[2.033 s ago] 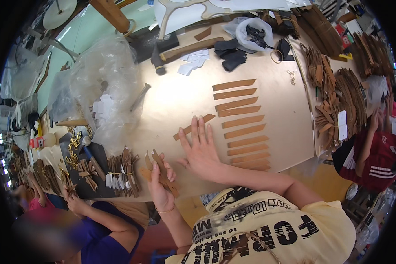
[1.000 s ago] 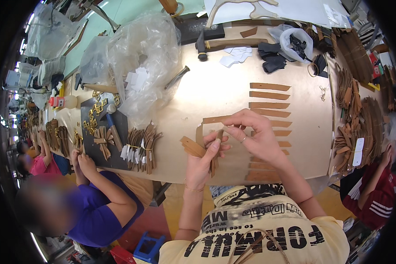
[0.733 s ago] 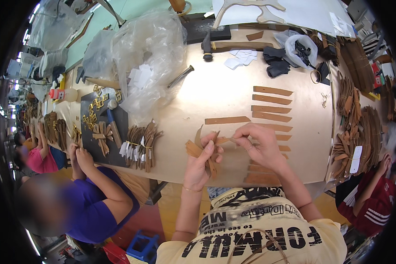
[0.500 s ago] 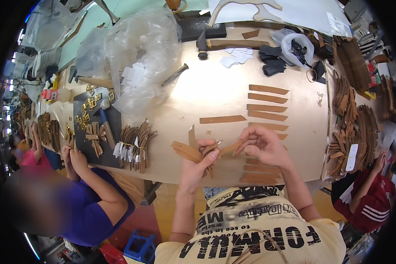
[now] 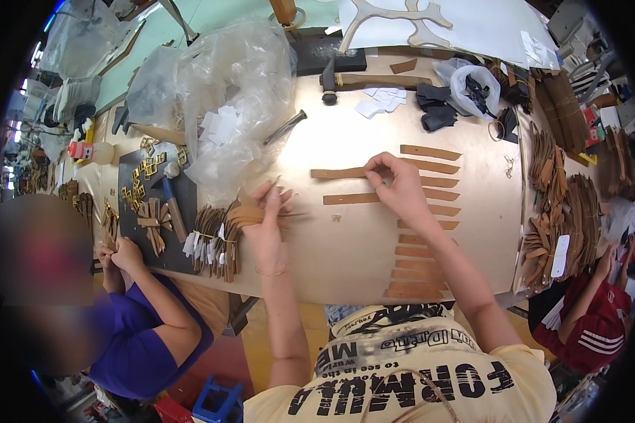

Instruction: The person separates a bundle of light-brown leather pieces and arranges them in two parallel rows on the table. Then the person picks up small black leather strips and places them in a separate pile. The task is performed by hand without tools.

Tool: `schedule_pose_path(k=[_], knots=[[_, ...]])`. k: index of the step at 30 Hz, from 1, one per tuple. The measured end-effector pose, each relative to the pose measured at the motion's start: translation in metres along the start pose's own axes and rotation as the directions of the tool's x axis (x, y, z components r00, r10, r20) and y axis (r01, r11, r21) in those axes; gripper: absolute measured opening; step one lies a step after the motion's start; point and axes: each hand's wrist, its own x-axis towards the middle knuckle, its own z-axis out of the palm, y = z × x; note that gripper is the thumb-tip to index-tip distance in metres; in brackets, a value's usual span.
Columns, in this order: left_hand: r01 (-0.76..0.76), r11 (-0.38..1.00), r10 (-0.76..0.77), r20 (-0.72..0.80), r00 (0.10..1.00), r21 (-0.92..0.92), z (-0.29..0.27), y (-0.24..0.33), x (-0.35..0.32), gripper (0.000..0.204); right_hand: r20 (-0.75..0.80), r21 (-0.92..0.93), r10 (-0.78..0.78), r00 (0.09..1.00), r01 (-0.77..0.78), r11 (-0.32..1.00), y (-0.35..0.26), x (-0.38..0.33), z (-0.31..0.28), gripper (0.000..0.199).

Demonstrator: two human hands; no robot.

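Note:
Between the thumb and fingers of my right hand (image 5: 396, 185) is one end of a brown leather strip (image 5: 335, 173), which lies along the table above another loose leather strip (image 5: 349, 199). My left hand (image 5: 267, 222), partly blurred, is closed round several leather strips (image 5: 245, 216) and a thin pointed tool whose kind I cannot make out. It hovers beside a banded bundle of strips with white tags (image 5: 208, 236). Under and beside my right forearm runs a column of leather strips (image 5: 430, 150), laid flat one below another; my arm hides part of it.
A hammer (image 5: 374, 81), white paper pieces (image 5: 381, 102) and a plastic bag of black pieces (image 5: 476, 92) lie at the back. Clear plastic sheeting (image 5: 236, 77) and a dark board with gold buckles (image 5: 148, 166) are on the left. Strip bundles (image 5: 582, 218) line the right. People sit at both sides.
My right hand has moved up and away from my left, bringing a strip down above the loose one. My left hand has shifted left and up with its strips.

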Motion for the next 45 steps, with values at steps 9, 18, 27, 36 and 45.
schedule_pose_path(k=[9, 18, 27, 36, 45], knots=[[0.033, 0.999, -0.031, -0.05, 0.998, 0.025, -0.048, -0.005, -0.031, 0.024, 0.247, -0.708, -0.469, 0.848, 0.489, 0.51, 0.018, -0.036, 0.003, 0.057], [0.036, 0.998, -0.035, 0.028, 0.999, -0.059, -0.043, 0.008, -0.046, 0.023, 0.33, -0.703, -0.191, 0.924, 0.376, 0.604, 0.005, -0.067, 0.073, 0.087], [0.091, 0.992, -0.081, 0.108, 0.991, -0.09, -0.035, 0.01, -0.051, 0.027, 0.334, -0.722, -0.165, 0.928, 0.365, 0.587, 0.005, -0.024, 0.034, 0.081], [0.215, 0.974, -0.179, 0.356, 0.917, -0.066, -0.012, 0.001, -0.059, 0.033, 0.294, -0.704, -0.204, 0.934, 0.357, 0.614, 0.008, -0.046, 0.047, 0.077], [0.143, 0.989, -0.13, 0.232, 0.964, -0.041, -0.013, 0.014, -0.056, 0.035, 0.426, -0.704, -0.212, 0.88, 0.469, 0.533, 0.012, -0.055, 0.032, 0.06]])
